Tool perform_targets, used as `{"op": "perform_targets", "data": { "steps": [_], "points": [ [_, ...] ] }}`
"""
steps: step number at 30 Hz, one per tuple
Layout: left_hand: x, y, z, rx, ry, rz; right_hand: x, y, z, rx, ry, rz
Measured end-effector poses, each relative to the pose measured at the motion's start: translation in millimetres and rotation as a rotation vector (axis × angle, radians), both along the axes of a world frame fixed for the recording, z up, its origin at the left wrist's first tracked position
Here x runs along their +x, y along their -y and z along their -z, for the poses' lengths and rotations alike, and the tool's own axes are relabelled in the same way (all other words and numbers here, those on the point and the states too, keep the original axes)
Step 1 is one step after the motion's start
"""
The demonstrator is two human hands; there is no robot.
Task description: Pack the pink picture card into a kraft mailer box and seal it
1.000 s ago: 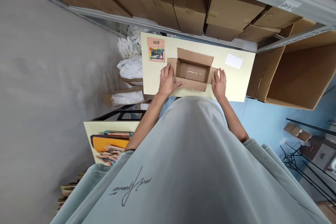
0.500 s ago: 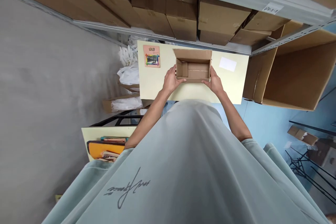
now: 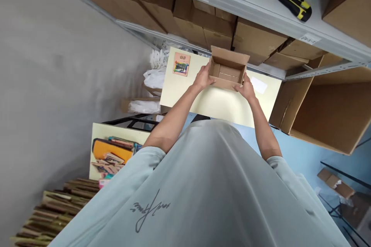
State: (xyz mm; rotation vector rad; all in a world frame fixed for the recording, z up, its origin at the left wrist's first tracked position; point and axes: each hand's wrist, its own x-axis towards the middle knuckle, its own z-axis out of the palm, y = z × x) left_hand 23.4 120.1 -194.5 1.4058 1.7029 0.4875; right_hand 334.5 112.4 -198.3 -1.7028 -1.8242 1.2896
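The left hand point(image 3: 204, 79) and right hand point(image 3: 246, 88) grip an open box point(image 3: 223, 82) at its two ends. Whether it touches the counter point(image 3: 171, 92) is hard to tell. On the counter, a pink card point(image 3: 181, 65) lies to the left and a white slip point(image 3: 259, 85) beside the right hand. Two cutters point(image 3: 292, 4) lie on the shelf point(image 3: 262, 2) above.

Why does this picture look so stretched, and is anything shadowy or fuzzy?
Head view: stretched, probably by a wide lens, with the shirt looming large; head view: soft shading on the tabletop between shirt and small box, no harsh glare there; head view: lettering on the pink card too small and soft to read.
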Motion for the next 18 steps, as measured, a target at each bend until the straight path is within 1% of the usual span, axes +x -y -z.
{"op": "perform_targets", "data": {
  "steps": [2, 3, 4, 5, 7, 9, 11, 12, 14, 16, 18],
  "points": [
    [1, -3, -7.2, 0.043, 0.005, 0.0, 2, -8, -12.3, -0.046, 0.045, 0.057],
    [-1, 3, -12.3, 0.08, 0.019, -0.016, 1, -8, -20.5, -0.042, 0.078, 0.091],
    [-6, 12, -18.3, 0.121, 0.033, -0.043, -1, -7, -29.8, 0.002, 0.108, 0.109],
    [-13, 25, -25.3, 0.159, 0.044, -0.08, -5, -4, -39.7, 0.079, 0.136, 0.121],
    [-31, 59, -41.0, 0.201, 0.053, -0.156, -19, 3, -59.7, 0.265, 0.152, 0.107],
    [-53, 97, -55.3, 0.205, 0.047, -0.219, -44, 12, -77.1, 0.388, 0.114, 0.014],
    [-79, 134, -62.9, 0.185, 0.033, -0.29, -78, 23, -89.9, 0.423, 0.057, -0.124],
    [-93, 150, -63.0, 0.172, 0.026, -0.337, -98, 29, -94.2, 0.419, 0.028, -0.189],
    [-121, 176, -54.7, 0.141, 0.021, -0.452, -139, 41, -99.2, 0.393, -0.019, -0.292],
    [-150, 192, -37.4, 0.115, 0.043, -0.575, -179, 49, -100.7, 0.355, -0.045, -0.369],
    [-180, 198, -15.8, 0.101, 0.089, -0.691, -219, 53, -100.0, 0.309, -0.044, -0.444]
  ]
}}
